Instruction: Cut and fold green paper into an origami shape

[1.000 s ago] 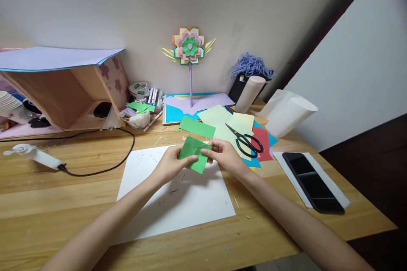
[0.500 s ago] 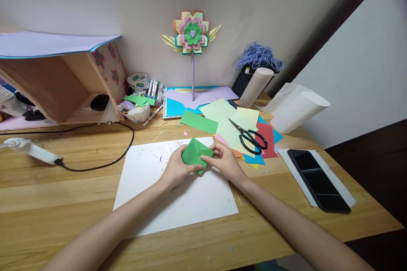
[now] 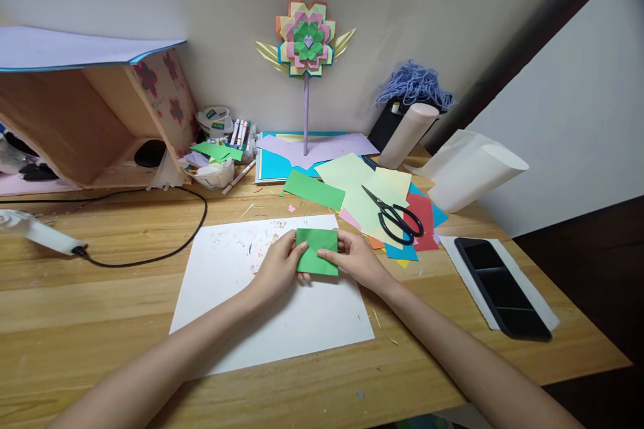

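A small green square of paper (image 3: 316,261) is held up between my two hands, its edges level and fold lines faintly showing. My left hand (image 3: 280,258) pinches its left edge, thumb in front and fingers behind. From the right, my right hand (image 3: 355,257) grips the opposite edge, its thumb lying across the paper's face. Beneath both hands a white sheet (image 3: 272,328) with coloured marks lies on the wooden table. A loose green paper strip (image 3: 314,190) rests just beyond the sheet.
Black-handled scissors (image 3: 397,218) lie on coloured paper at the right. Further right is a phone (image 3: 503,288). At the back stand a paper flower (image 3: 308,40), a paper roll (image 3: 410,136) and blue yarn (image 3: 415,87). An open box (image 3: 166,114) and a black cable (image 3: 201,221) occupy the left.
The green paper has turned from a diamond position to a level square. My left hand has shifted its hold to the left edge, and the view has moved slightly.
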Demonstrator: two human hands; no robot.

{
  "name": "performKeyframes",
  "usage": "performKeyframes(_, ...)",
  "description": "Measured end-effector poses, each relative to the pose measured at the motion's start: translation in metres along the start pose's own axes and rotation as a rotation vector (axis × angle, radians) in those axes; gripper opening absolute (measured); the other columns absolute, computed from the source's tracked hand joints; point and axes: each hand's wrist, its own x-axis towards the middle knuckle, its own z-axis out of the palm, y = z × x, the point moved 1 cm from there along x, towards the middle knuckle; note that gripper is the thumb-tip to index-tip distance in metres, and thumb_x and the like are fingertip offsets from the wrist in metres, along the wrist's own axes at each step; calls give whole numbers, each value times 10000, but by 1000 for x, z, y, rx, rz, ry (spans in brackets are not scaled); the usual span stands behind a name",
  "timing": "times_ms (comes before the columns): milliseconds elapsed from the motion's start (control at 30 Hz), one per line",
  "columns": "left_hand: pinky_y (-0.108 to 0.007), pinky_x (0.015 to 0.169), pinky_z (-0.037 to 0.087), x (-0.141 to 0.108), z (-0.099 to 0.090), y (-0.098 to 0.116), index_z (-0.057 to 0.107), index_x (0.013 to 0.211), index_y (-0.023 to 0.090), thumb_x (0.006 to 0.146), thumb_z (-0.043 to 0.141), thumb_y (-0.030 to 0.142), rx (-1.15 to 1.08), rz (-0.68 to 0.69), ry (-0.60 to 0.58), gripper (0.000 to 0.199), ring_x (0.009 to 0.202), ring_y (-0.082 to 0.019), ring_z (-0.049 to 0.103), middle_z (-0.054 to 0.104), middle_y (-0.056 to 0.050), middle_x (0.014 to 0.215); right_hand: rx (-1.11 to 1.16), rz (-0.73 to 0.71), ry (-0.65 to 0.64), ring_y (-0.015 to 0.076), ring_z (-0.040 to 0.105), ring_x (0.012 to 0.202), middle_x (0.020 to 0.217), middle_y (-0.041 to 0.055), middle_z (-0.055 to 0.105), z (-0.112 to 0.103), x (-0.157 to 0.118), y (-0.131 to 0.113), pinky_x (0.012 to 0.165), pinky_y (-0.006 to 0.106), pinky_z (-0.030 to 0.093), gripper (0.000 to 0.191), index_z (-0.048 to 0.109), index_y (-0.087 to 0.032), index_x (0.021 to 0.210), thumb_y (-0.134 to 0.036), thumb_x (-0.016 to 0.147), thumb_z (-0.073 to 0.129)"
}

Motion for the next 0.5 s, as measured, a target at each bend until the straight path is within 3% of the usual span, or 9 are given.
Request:
performKeyframes(67, -247, 503, 339, -4, 2, 0, 436, 732, 194, 855, 427, 390, 140, 46, 46, 231, 448, -106, 441, 435, 61, 549, -1, 7, 23, 182, 618, 715, 785, 29, 650, 2, 0, 0, 658, 309, 508, 316, 617, -176, 851, -394, 645, 715)
performKeyframes(167, -252, 543, 311, -6, 2, 0, 423, 685, 195, 855, 429, 375, 287, 113, 127, 248, 548, -124, 423, 421, 45, 575, 20, 2, 28, 173, 605, 686, 735, 20, 644, 3, -1, 1, 641, 293, 486, 277, 624, -175, 807, -435, 713, 645)
performKeyframes(333, -252, 557, 294, -2, 1, 0, 413, 651, 192, 862, 407, 399, 268, 108, 128, 296, 563, -124, 379, 400, 44, 562, -22, -48, 63, 146, 568, 660, 692, 9, 622, -1, -1, 2, 643, 269, 440, 292, 607, -168, 712, -430, 812, 529)
performKeyframes(433, -244, 535, 266, -1, 0, 0, 376, 602, 190, 848, 426, 428, 268, 94, 130, 346, 539, -113, 340, 350, 52, 538, -19, -24, 59, 144, 573, 646, 690, -4, 616, -3, -1, 0, 616, 262, 438, 233, 601, -179, 783, -405, 737, 633)
performKeyframes(500, -243, 526, 252, -1, -1, 0, 389, 588, 184, 833, 444, 454, 272, 95, 105, 369, 536, -108, 327, 342, 52, 548, -40, -17, 75, 137, 563, 615, 661, -14, 598, -4, -2, -2, 579, 249, 426, 243, 573, -180, 726, -388, 680, 690)
